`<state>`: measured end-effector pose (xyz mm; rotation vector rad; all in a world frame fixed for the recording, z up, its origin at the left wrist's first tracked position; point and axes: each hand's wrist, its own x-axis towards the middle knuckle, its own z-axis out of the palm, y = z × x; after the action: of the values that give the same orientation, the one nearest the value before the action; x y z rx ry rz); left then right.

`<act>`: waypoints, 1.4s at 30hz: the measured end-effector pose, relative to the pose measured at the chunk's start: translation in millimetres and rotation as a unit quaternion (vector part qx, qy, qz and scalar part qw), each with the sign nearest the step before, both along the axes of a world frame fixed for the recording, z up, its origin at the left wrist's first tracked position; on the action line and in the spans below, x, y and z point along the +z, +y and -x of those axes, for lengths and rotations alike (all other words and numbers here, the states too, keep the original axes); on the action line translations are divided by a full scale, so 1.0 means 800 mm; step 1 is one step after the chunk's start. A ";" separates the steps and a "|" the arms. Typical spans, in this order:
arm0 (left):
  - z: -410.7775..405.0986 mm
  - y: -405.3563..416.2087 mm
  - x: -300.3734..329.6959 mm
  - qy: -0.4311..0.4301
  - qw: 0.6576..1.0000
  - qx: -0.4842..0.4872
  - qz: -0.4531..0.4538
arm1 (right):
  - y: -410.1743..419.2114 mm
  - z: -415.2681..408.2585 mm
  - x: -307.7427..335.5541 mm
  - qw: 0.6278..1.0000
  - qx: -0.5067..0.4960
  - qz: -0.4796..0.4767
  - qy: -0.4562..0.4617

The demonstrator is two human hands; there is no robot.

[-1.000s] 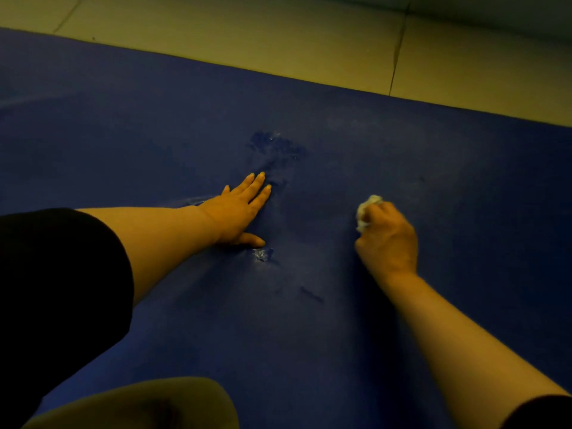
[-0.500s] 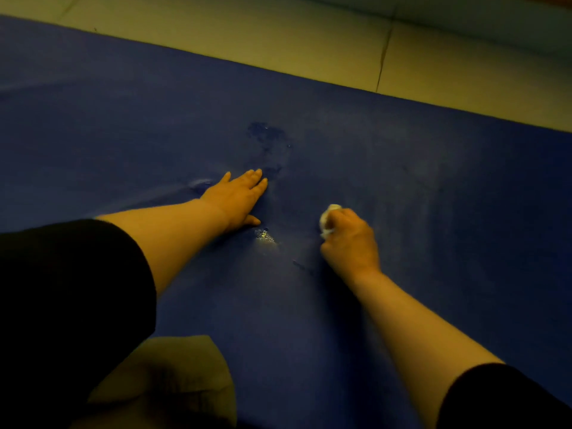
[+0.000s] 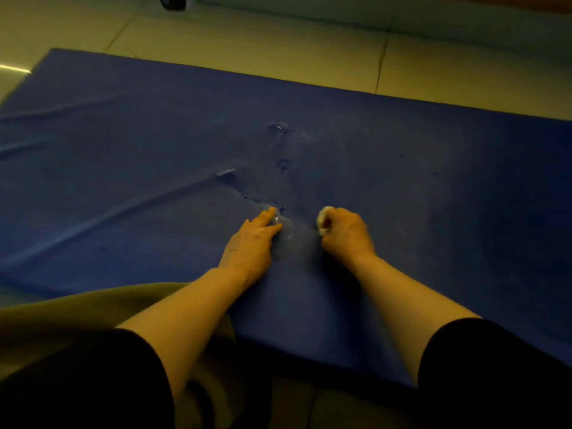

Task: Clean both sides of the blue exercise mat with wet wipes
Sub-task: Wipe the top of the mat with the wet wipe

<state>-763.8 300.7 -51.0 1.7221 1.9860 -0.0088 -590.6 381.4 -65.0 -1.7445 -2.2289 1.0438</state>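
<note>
— What do I have in the right hand (image 3: pixel 345 233)?

— From my feed, it is clenched round a balled wet wipe (image 3: pixel 324 220); the white wad pokes out at the thumb side, and the fist sits on the blue exercise mat (image 3: pixel 123 168); I cannot tell how hard it presses.

— And the left hand (image 3: pixel 252 243)?

— Released, grasping nothing; its fingers (image 3: pixel 266 216) lie straight and flat on the mat, just beside the right fist, tips at a small glistening wet patch (image 3: pixel 280 210).

— Where is the mat itself?

— Spread flat on the pale tiled floor (image 3: pixel 278 41); I see more wet spots (image 3: pixel 278 127) beyond the hands, and creases (image 3: pixel 139 205) running off to the left; both forearms reach out from dark sleeves (image 3: pixel 93 382); olive cloth (image 3: pixel 62 311) covers the knee at the near edge.
</note>
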 end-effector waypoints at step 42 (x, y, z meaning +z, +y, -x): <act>-0.034 -0.080 0.039 0.062 0.993 -0.066 0.081 | -0.123 0.010 0.050 1.000 0.007 -0.026 0.014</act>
<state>-736.7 236.6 -20.0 1.7802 1.8969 -0.3199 -598.9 282.6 -24.7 -1.6854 -2.2344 0.9970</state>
